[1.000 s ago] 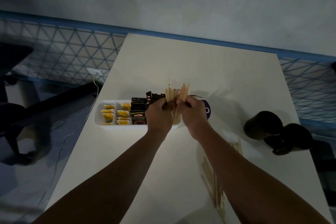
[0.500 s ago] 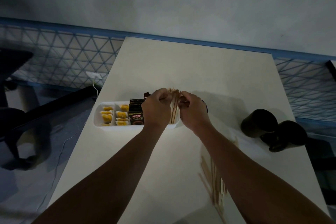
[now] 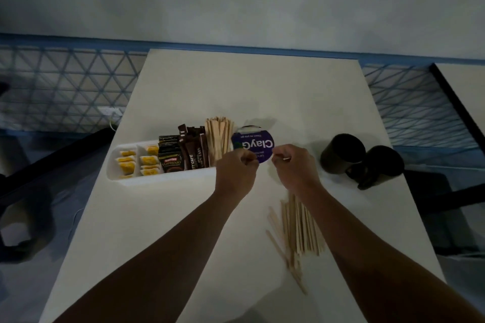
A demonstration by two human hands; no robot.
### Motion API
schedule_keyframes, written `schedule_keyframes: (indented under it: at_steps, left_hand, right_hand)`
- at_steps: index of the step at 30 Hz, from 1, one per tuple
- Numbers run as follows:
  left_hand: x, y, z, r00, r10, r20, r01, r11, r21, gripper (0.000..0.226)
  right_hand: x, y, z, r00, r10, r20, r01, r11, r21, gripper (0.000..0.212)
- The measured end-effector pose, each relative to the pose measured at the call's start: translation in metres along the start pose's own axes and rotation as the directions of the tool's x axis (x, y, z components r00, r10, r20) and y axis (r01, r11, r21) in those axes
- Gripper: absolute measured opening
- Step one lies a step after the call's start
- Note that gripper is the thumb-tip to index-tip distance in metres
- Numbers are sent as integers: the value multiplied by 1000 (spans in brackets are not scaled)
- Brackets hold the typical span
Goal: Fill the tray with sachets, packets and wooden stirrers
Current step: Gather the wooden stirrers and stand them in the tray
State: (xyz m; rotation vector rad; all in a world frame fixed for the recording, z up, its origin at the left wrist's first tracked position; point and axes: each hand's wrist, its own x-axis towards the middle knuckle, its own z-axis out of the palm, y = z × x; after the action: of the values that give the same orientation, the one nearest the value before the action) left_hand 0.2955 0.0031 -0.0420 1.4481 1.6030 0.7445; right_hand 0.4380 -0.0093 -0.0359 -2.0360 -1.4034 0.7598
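Left hand [image 3: 237, 165] hovers at the tray's right end, fingers curled into a loose fist with nothing visible inside it. Right hand [image 3: 291, 165] sits just to its 3 o'clock, apart from it and also curled. A pale sliver shows at its fingertips, but I cannot tell whether that is a stirrer or only a nail, so its grip is uncertain.

The white tray [image 3: 162, 178] lies at 9 o'clock from the hands, on the table [image 3: 236, 86]. Yellow sachets [image 3: 126, 165] fill its two left compartments, black packets [image 3: 170, 157] stand next, then brown packets [image 3: 194, 149]. A bundle of stirrers [image 3: 219, 136] stands upright at the right end, fanned slightly at the top.

By my reading the stirrer step is under way. More loose stirrers [image 3: 299, 228] lie at 5 o'clock from the right hand, partly under that forearm, most in a rough parallel stack and a few strays angled off its near side. The next move probably calls for gathering these, squaring their ends, and slotting them beside the upright bundle without tipping it.

A purple tub [image 3: 258, 144] stands at 12 o'clock from the hands, just beside the tray. Two dark cups [image 3: 342, 152] sit at 3 o'clock.
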Motion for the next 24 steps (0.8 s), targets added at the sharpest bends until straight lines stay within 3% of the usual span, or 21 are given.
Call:
schedule_keyframes:
  at_steps: [7,12,18,24]
  left_hand:
    - [-29,-3,47,975,-153,163,121,974,194,16]
    - [-44,-2,67,916,-226,332,94,924,372,27]
    - [-53,-2,91,919,-200,339,13,876,483,24]
    - [-63,-3,106,955,-91,282,-61,870,490,32]
  right_hand:
    - [-23,49,-28,977,213,-33,-214,977,-23,27]
    - [-35,83,-44,959,282,-21,-281,942,-182,16]
    - [-42,109,-50,934,357,28,-338,904,-263,15]
    - [-44,120,-38,928,365,73,-328,895,-303,35]
